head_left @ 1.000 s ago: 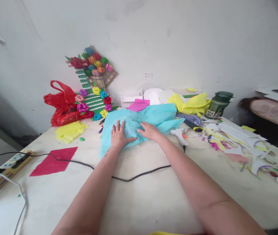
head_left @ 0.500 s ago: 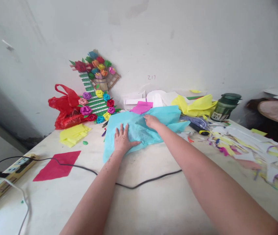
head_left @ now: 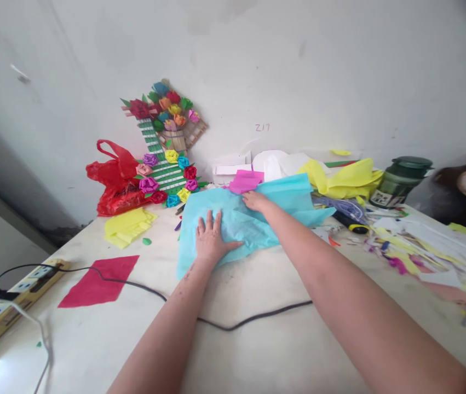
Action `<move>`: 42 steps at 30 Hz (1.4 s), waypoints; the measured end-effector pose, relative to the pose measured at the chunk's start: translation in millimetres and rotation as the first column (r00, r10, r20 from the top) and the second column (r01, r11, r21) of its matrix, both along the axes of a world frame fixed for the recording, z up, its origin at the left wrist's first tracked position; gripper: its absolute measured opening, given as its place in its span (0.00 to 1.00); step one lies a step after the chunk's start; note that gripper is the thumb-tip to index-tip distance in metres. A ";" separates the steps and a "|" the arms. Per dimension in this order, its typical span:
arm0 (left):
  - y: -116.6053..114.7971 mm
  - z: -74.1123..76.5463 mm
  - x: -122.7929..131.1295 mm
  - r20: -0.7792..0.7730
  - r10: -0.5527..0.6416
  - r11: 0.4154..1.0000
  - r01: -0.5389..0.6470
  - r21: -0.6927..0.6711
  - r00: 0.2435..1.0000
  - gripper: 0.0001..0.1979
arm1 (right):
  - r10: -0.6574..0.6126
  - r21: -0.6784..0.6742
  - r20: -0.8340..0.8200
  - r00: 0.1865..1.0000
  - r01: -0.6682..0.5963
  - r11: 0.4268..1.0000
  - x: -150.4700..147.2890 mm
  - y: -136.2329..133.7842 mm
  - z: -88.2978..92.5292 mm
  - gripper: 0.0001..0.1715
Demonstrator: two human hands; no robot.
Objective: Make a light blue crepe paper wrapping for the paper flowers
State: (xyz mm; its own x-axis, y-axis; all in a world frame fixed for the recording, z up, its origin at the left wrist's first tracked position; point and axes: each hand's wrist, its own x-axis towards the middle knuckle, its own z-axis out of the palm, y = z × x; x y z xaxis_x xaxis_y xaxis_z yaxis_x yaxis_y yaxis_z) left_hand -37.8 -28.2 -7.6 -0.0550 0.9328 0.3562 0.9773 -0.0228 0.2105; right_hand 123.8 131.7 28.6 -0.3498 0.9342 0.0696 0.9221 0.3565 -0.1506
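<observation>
A crinkled sheet of light-blue crepe paper lies on the table in front of me. My left hand rests flat on its left part, fingers spread and thumb out to the right. Farther up the sheet, my right hand touches the paper near its upper middle, its fingers stretched out and slightly bent. Just beyond those fingertips is a small piece of pink paper, at the blue sheet's far edge. Both palms are empty as far as I can see.
A black cable crosses the table past a red paper square. To the left are a power strip, yellow paper and a red bag. Paper flowers stand behind. A green bottle and paper scraps lie right.
My right hand's fingers have come down flatter onto the blue paper beside the pink piece. The left hand stays spread on the sheet. The view has shifted slightly left.
</observation>
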 end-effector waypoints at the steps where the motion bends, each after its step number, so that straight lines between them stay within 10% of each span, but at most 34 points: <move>1: 0.0 0.1 0.2 0.000 0.002 1.000 -0.002 -0.003 1.000 0.56 | 0.002 -0.032 0.011 1.000 -0.002 0.999 0.2 3.5 -3.2 0.26; 27: -1.0 -2.4 -0.6 -0.229 -0.163 0.980 0.184 0.070 0.960 0.43 | 0.039 -0.075 0.023 0.999 -0.037 0.997 -2.6 18.9 -6.0 0.27; 34: 0.9 -2.5 -0.7 -0.240 -0.160 0.981 0.181 0.071 0.958 0.43 | 0.048 -0.113 -0.154 0.987 -0.066 0.991 -11.1 -28.6 15.5 0.33; 42: 3.3 -4.3 -1.6 -0.268 -0.161 0.979 0.189 0.082 0.950 0.43 | -0.055 -0.302 -0.286 0.957 -0.036 0.953 -15.2 -66.7 -3.6 0.40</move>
State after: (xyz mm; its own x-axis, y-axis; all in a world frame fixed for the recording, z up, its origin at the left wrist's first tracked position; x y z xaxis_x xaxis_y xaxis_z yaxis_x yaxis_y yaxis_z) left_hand -39.4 -24.9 -11.9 0.2126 0.8759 0.4332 0.9765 -0.2066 -0.0614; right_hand 108.5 65.0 25.1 -0.3478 0.9300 -0.1188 0.8259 0.2440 -0.5082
